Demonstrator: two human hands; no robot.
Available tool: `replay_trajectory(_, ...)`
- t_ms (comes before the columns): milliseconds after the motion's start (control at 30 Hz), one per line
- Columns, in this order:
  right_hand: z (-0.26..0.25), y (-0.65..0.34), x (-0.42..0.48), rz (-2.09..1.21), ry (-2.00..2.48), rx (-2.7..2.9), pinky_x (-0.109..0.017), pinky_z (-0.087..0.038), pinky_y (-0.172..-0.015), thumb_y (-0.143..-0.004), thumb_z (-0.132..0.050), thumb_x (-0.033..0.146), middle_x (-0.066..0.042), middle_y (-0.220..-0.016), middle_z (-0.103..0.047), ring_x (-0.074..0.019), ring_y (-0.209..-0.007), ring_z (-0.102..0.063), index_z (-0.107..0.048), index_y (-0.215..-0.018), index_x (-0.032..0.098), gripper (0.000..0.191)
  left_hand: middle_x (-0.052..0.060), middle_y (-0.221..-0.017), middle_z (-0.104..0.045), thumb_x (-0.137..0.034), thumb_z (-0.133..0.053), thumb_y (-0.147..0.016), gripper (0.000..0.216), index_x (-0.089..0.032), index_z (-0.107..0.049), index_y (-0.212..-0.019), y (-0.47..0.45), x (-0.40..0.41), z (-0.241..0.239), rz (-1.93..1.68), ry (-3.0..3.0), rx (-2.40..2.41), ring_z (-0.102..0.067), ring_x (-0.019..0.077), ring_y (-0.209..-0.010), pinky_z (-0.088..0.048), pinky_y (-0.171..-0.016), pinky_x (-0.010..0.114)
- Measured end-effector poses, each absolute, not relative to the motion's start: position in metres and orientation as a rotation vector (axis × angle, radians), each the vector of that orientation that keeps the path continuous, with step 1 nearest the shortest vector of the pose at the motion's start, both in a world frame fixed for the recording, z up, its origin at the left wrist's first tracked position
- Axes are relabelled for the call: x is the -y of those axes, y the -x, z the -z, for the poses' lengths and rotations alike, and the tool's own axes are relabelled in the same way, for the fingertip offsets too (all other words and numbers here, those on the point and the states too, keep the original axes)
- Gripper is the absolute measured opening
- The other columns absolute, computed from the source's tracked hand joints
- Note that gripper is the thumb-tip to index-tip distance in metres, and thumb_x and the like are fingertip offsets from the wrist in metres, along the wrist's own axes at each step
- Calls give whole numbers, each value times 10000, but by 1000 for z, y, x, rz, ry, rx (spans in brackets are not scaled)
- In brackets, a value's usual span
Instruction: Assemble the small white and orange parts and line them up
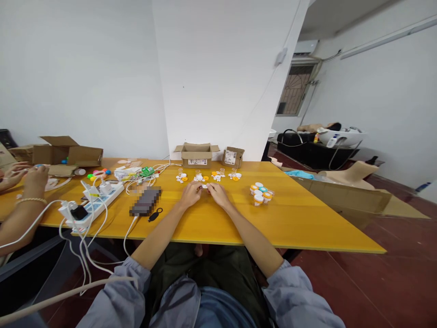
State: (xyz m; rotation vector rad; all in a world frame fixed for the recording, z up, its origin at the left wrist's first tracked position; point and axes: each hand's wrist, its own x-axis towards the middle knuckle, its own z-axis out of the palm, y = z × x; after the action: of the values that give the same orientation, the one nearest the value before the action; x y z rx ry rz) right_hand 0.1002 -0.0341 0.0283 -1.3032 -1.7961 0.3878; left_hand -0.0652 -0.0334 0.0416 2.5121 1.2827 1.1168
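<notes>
My left hand (191, 193) and my right hand (217, 193) meet over the table, fingertips closed on a small white piece (205, 186) between them. Its exact kind is too small to make out. Just beyond my fingers lie small groups of parts: white pieces (218, 176), orange rings (206, 178) and clear little cups (222, 171). To the right of my right hand stands a cluster of several small clear jars (258, 199) with white, orange and blue lids.
Two cardboard boxes, one open (197, 160) and one smaller (233, 157), stand at the table's back. Left are a blurred dark device (146, 202), a black strap (155, 214) and a white power strip (102, 205) with cables. A co-worker's hands (36, 177) are at far left.
</notes>
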Motion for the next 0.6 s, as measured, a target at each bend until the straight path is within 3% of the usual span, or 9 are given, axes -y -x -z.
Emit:
replay_trajectory(300,-34,-98,41,-147,1527,1824,-280,-360,-695,-943,-487,319,-44,-770,-721,-198,-774,-626,-623,-639,224,346,74,-921,-755,-193,-535,-913,236,-230,-767,-927,64,40,-45,-805,-2627,-1496,-672,230,-985,-500,-890,312)
replay_trajectory(600,-43,-92,51,5,1646,1812,-290,-355,-757,-958,-505,277,-68,-868,-744,-209,-923,-645,-673,-712,215,305,74,-1048,-758,-231,-522,-940,274,-256,-774,-1044,59,58,-63,-493,-2574,-1699,-684,235,-1042,-508,-897,313)
